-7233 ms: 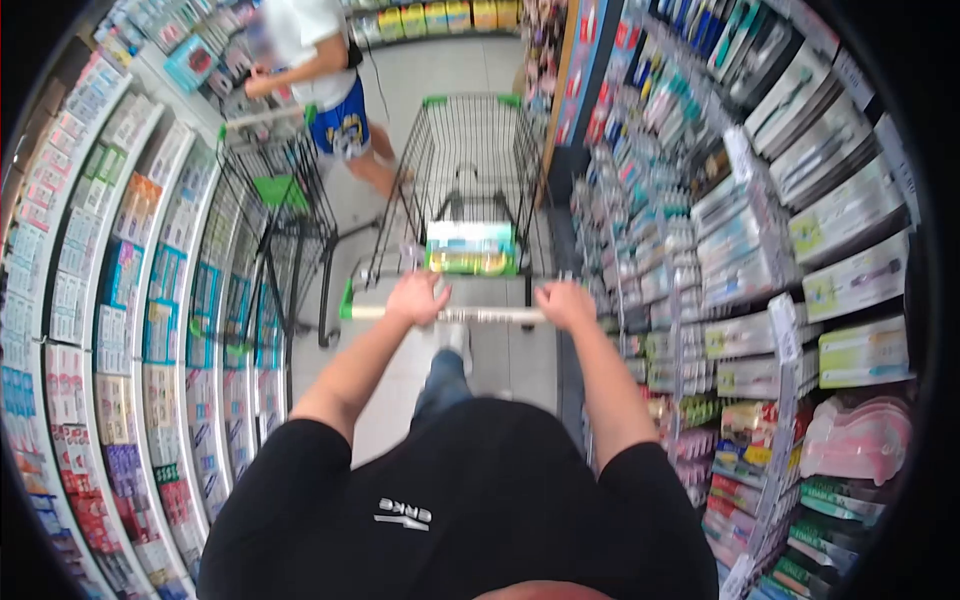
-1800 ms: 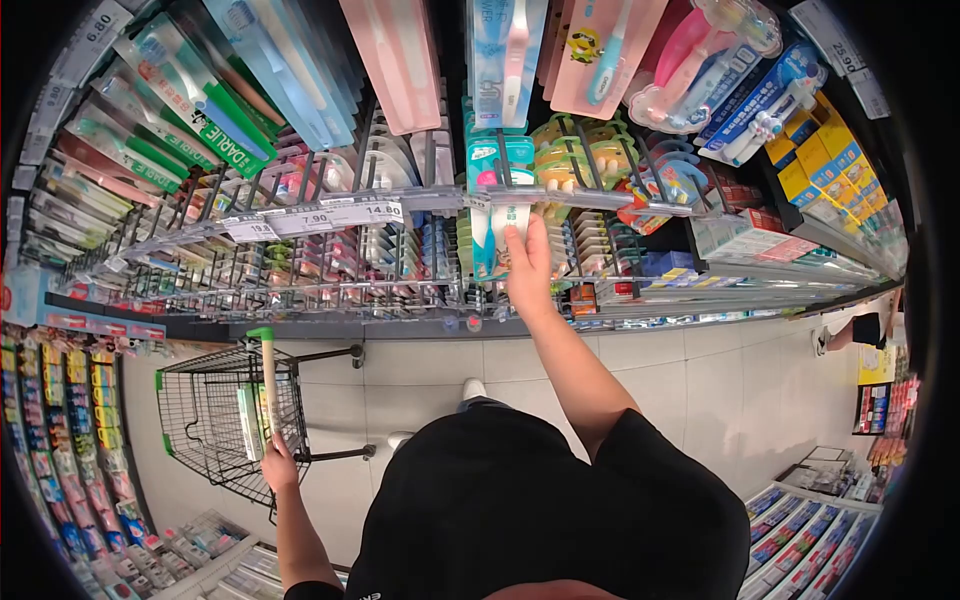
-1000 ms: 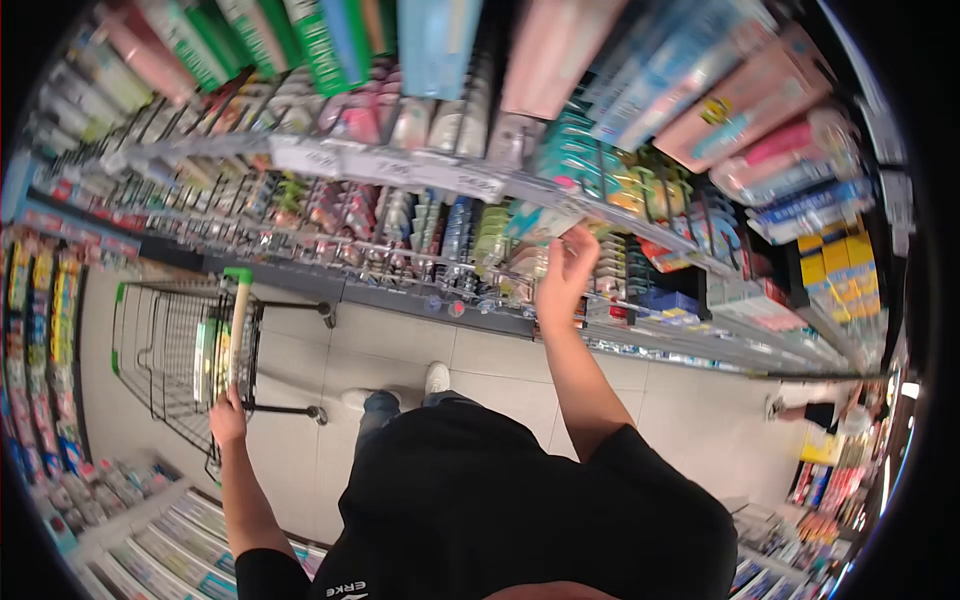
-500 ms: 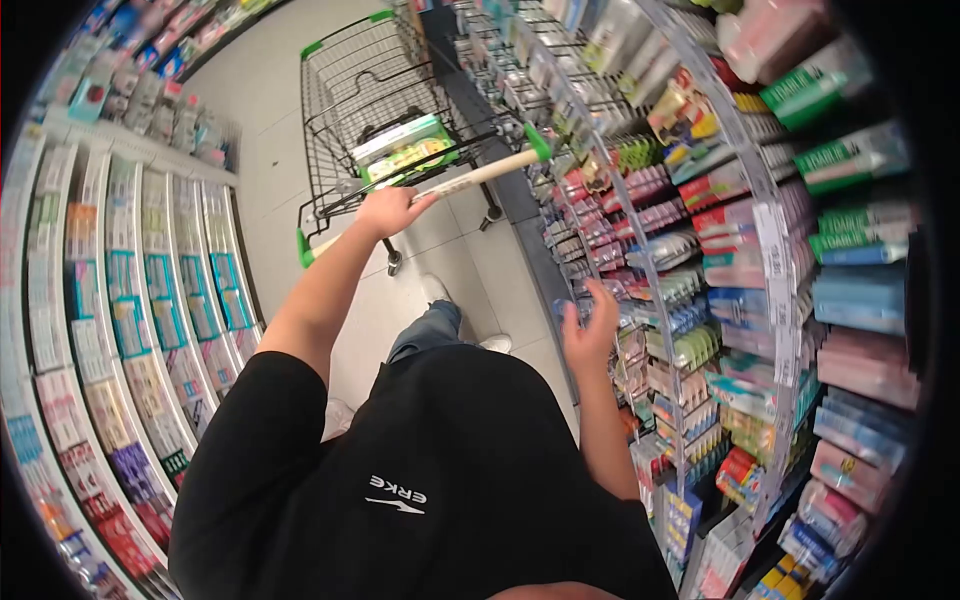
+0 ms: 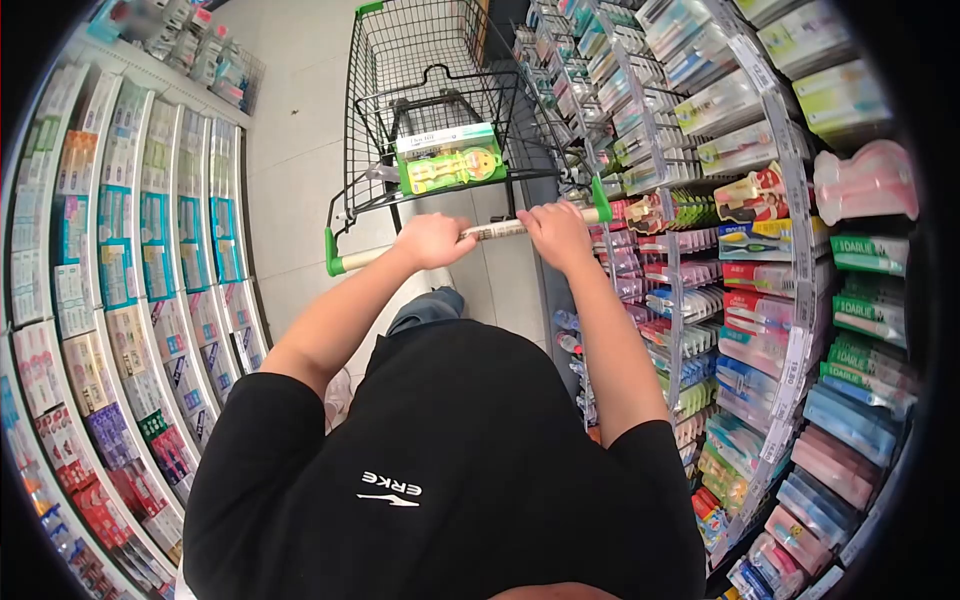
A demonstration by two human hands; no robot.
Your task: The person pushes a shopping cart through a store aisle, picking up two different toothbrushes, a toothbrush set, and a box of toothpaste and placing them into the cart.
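Both my hands are closed round the pale handle [image 5: 497, 230] of a black wire shopping cart [image 5: 425, 45] with green corner pieces. My left hand [image 5: 432, 241] grips it left of the middle, and my right hand [image 5: 556, 235] holds it nearer the right green end. In the cart's near end lie a green and yellow package [image 5: 453, 171] and a white and green box [image 5: 430, 141] just behind it.
Shelves of boxed goods [image 5: 120, 260] run along the left. On the right, racks of hanging toothbrush packs [image 5: 755, 330] with price strips stand close to the cart's right side. Pale floor tiles [image 5: 300, 190] show between the shelves and cart.
My right hand has risen from beside the racks and taken hold of the handle. In view, the cart has shifted right and turned straighter. My left hand still holds the handle.
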